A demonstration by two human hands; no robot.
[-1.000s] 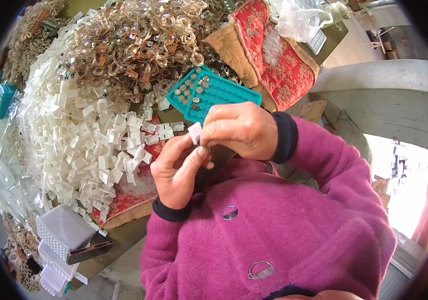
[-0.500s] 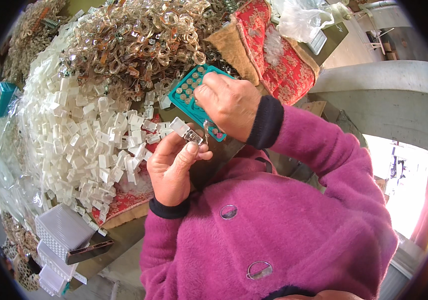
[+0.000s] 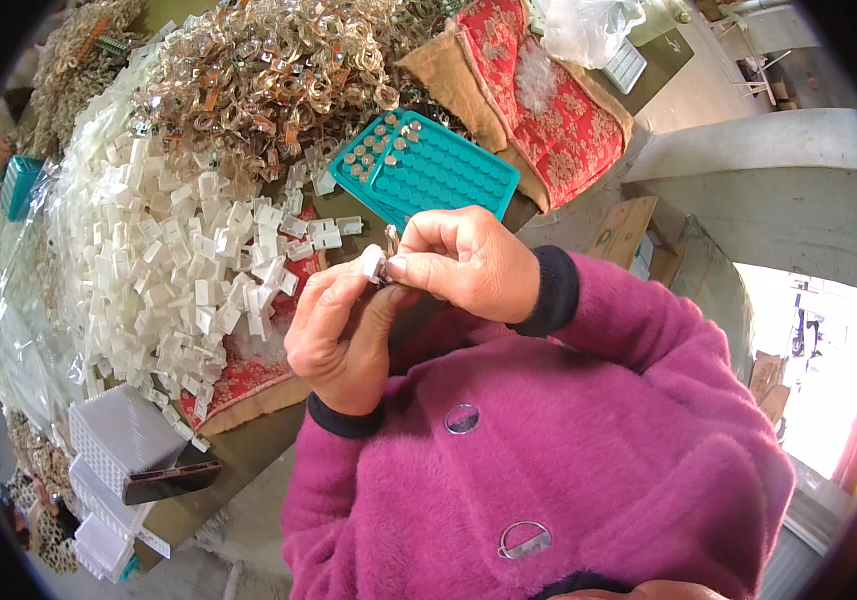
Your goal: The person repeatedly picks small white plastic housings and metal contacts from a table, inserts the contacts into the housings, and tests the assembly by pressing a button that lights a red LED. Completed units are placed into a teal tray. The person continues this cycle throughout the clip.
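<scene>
In front of my chest, my left hand [image 3: 337,345] pinches a small white plastic case [image 3: 374,263] between thumb and fingers. Some shiny metal and clear wiring shows at the case's edge. My right hand [image 3: 477,268] meets it there, thumb and forefinger closed at the case; whatever they grip is too small to make out. Just beyond both hands lies a teal tray [image 3: 457,172] of round pockets. Small silvery discs [image 3: 390,160] sit in its left part, while the pockets to the right hold none.
A large heap of white plastic cases [image 3: 184,270] spreads at the left, partly under clear plastic film [image 3: 24,310]. Behind it rises a pile of coiled clear wires [image 3: 279,70]. Red patterned cloth [image 3: 559,110] lies far right; white trays [image 3: 124,455] and a dark phone-like slab [image 3: 171,482] stand near left.
My right hand has left the teal tray and come down to the white case in my left hand. More of the tray's pockets now show.
</scene>
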